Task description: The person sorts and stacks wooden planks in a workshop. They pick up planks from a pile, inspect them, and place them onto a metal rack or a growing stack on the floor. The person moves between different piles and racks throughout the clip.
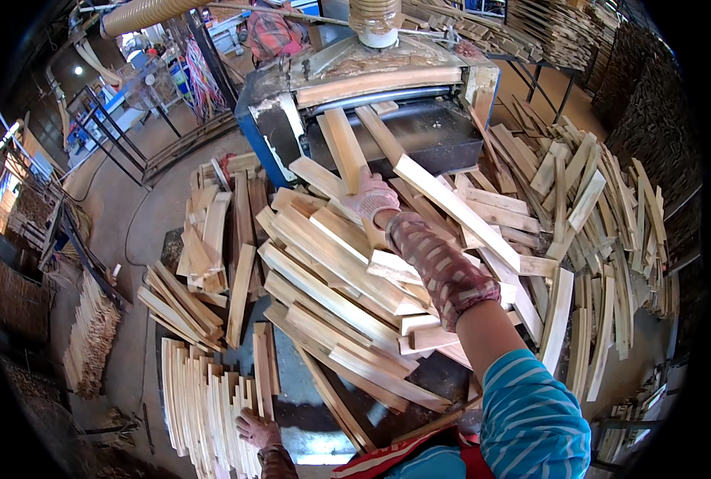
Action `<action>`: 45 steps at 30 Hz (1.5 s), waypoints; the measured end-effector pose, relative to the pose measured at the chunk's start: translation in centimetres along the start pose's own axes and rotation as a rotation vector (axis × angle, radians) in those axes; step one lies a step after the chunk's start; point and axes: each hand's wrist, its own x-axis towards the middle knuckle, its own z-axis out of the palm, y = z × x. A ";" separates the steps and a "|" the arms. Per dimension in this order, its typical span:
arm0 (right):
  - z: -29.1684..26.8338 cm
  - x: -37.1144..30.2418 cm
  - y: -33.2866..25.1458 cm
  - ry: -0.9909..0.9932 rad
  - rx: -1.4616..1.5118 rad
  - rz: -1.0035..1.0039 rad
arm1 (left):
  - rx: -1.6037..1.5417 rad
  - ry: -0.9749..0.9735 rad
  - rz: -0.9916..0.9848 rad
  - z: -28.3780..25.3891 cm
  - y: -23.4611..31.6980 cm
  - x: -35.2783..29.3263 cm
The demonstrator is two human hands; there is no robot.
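My right hand (369, 194), in a pale knitted glove, reaches forward and grips a wooden slat (342, 144) whose far end lies in the mouth of a planing machine (403, 132). Its thumb and fingers wrap the near part of the slat. Beside it, another slat (379, 132) also reaches from the machine. My left hand (258, 429), gloved too, rests at the lower left with fingers lying over the ends of a row of slats (203, 407) set side by side. Nothing shows clearly inside that hand.
A loose heap of slats (331, 279) covers the dark table between my hands. More slats (587, 199) pile up at the right. A stack of wood (92, 335) stands on the floor at left. A ribbed hose (374, 16) rises from the machine; a metal frame (116, 136) stands behind.
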 end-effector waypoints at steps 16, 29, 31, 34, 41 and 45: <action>-2.7 -30.1 8.6 -0.235 0.841 -0.325 | -1.669 -1.321 0.794 -12.9 27.5 -14.1; 2.1 -38.2 18.6 -0.174 1.117 0.150 | -1.759 -1.350 0.454 -13.6 22.0 -17.7; 2.9 -38.1 19.5 -0.119 1.129 0.131 | -1.717 -1.268 0.458 -13.4 20.0 -17.4; 5.3 -37.1 21.3 -0.088 1.078 -0.019 | -1.147 -0.440 0.948 -6.1 13.2 -11.3; -1.8 -39.6 16.1 -0.088 0.839 0.164 | -0.291 0.093 0.449 1.6 -5.3 -7.6; 0.8 -39.0 17.6 -0.056 0.936 0.135 | 0.052 0.187 0.231 6.2 -12.5 -6.3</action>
